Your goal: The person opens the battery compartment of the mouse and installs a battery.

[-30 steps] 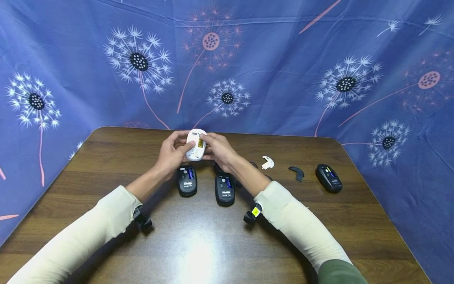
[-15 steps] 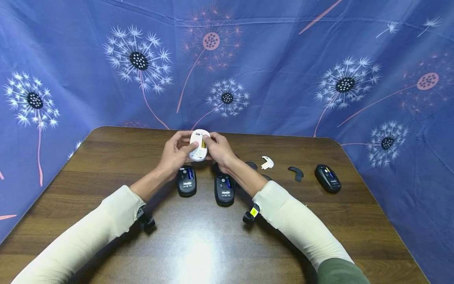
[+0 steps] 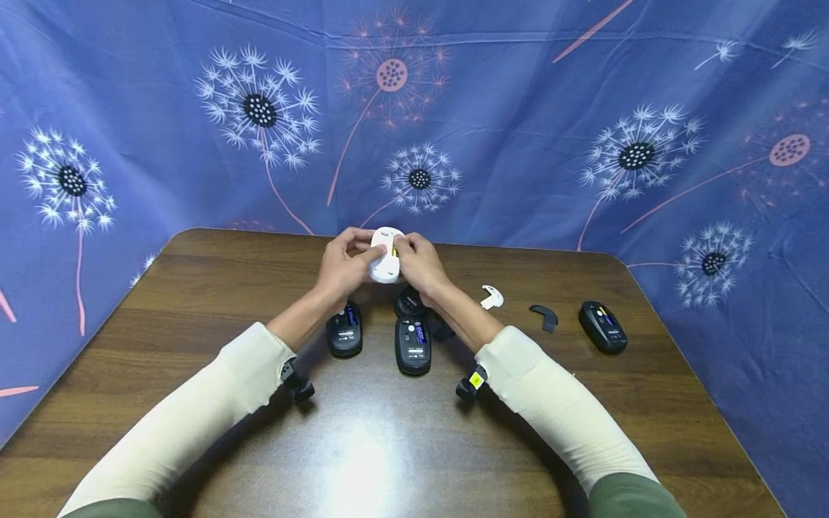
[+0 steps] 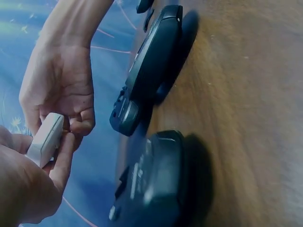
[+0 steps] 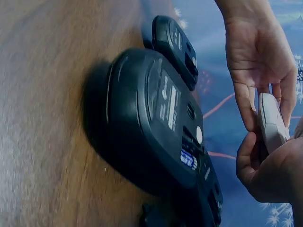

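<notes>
Above the far part of the table, a white computer mouse (image 3: 383, 269) is held up with its underside toward me. My left hand (image 3: 343, 267) grips it from the left, thumb across the underside. From the right, my right hand (image 3: 424, 269) holds the other side, its thumb by the battery slot, where a strip of yellow battery (image 3: 395, 250) shows. Both wrist views show the white mouse (image 4: 46, 140) edge-on between the fingers of the two hands. Below the hands, two black mice (image 3: 413, 348) lie underside up with blue batteries in their open slots.
Another round-ended black mouse (image 3: 408, 302) lies behind these, partly hidden by my right arm. To the right are a white battery cover (image 3: 492, 297), a black battery cover (image 3: 545, 319) and a black mouse (image 3: 602, 327) near the table's right side. A blue patterned cloth (image 3: 492, 144) hangs behind.
Both hands have moved right and slightly up with the white mouse. Less of the yellow battery shows now, and more of the black mouse behind is uncovered.
</notes>
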Available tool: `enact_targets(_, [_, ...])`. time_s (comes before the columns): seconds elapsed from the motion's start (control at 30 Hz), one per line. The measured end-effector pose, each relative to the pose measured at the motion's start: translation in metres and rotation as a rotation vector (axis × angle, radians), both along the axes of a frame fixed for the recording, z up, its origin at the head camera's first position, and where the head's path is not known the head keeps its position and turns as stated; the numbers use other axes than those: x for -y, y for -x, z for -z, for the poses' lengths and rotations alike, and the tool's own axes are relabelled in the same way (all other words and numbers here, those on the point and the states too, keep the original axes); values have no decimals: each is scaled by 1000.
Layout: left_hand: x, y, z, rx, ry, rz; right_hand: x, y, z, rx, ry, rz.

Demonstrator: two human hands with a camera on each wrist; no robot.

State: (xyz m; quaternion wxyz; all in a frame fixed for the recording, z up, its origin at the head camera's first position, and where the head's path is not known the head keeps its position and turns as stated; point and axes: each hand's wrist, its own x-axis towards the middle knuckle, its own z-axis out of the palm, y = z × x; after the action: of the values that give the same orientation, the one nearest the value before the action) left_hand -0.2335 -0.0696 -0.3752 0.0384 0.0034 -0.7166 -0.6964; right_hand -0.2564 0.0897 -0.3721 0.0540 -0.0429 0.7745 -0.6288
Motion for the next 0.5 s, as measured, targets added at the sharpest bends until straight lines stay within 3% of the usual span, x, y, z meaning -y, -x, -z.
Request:
enact_targets(0.13, [-7, 4, -4, -3, 60, -3, -9, 3, -3, 23, 39, -15])
enact_targets(0.3, [-9, 9, -9, 0, 176, 15, -24, 6, -12, 155, 144, -77])
enact_targets(0.5, [-12, 19, -14, 76, 171, 72, -41, 12, -19, 198, 136, -92])
